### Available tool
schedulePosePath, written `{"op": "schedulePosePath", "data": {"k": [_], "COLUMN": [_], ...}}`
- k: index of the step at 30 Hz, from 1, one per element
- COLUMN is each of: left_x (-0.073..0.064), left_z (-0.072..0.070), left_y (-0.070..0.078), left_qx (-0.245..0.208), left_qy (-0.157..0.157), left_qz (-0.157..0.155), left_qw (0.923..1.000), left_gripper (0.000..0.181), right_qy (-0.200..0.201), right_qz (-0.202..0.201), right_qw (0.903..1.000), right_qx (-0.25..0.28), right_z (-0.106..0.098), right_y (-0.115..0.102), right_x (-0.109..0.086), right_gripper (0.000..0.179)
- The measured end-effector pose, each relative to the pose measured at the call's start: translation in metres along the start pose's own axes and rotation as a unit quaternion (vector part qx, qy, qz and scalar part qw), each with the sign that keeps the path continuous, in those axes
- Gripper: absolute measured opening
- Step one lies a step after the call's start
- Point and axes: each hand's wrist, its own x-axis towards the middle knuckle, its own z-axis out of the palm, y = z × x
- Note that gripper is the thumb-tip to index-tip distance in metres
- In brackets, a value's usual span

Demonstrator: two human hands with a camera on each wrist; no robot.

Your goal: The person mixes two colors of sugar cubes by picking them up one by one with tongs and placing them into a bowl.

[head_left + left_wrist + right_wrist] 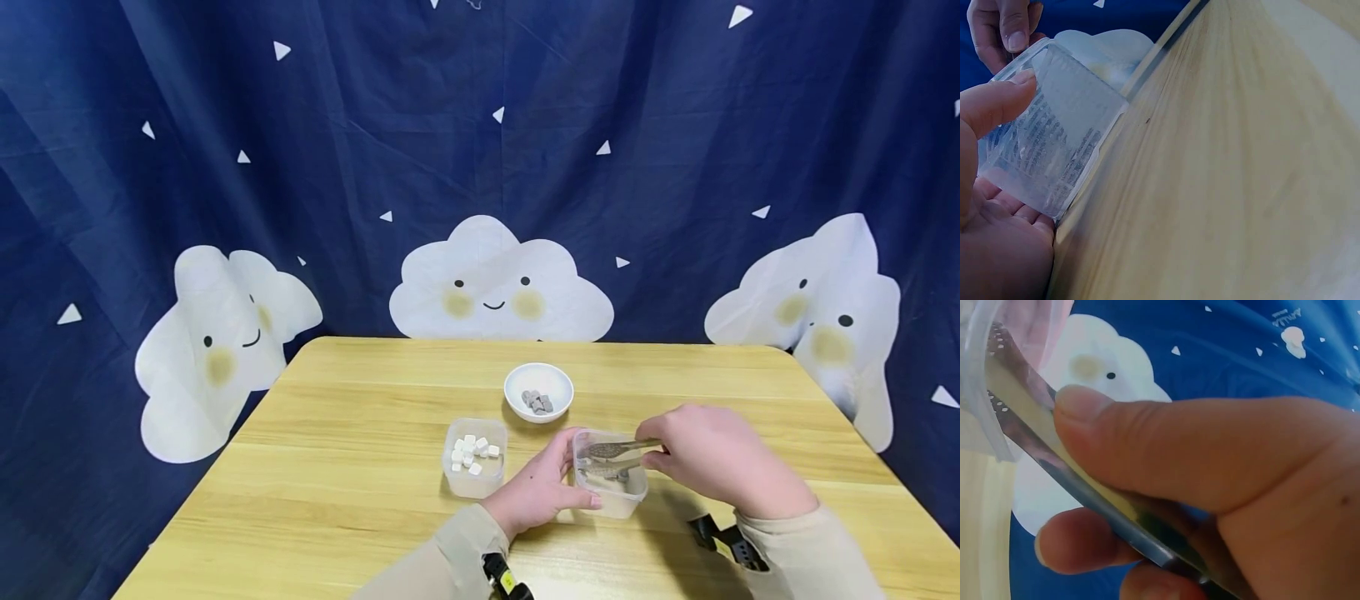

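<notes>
My left hand (534, 493) grips a clear plastic container (617, 505), thumb on its near side and fingers around its left side. In the left wrist view the thumb presses the wall of the same container (1063, 125). My right hand (708, 457) pinches a pair of metal tongs (611, 450), whose ends reach inside that container. The right wrist view shows the tongs (1079, 484) between thumb and fingers, their perforated tips apart. Something greyish lies under the tips; whether they hold any of it I cannot tell.
Left of my left hand stands another clear container (476, 486) with several white cubes (468, 450). Behind, a white bowl (538, 369) holds several grey pieces (537, 403). All stand on a wooden table (337, 450) before a blue cloud-print curtain (420, 108).
</notes>
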Motion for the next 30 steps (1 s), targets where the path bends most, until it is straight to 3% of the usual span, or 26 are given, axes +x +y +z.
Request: {"op": "schedulePosePath", "data": {"k": [9, 30], "left_x": [0.001, 0.000], "left_z": [0.001, 0.000], "left_y": [-0.001, 0.000], "left_qx": [0.003, 0.006], "left_qy": [0.008, 0.007], "left_qz": [-0.006, -0.007], "left_qw": [0.9999, 0.9999], "left_gripper": [0.083, 0.086], "right_qy": [0.014, 0.062], "right_qz": [-0.024, -0.051], "right_qw": [0.9994, 0.9967], "right_qx": [-0.022, -0.005], "right_z": [0.007, -0.011], "right_y": [-0.005, 0.004], "right_x": [0.006, -0.005], "right_gripper": [0.023, 0.017]}}
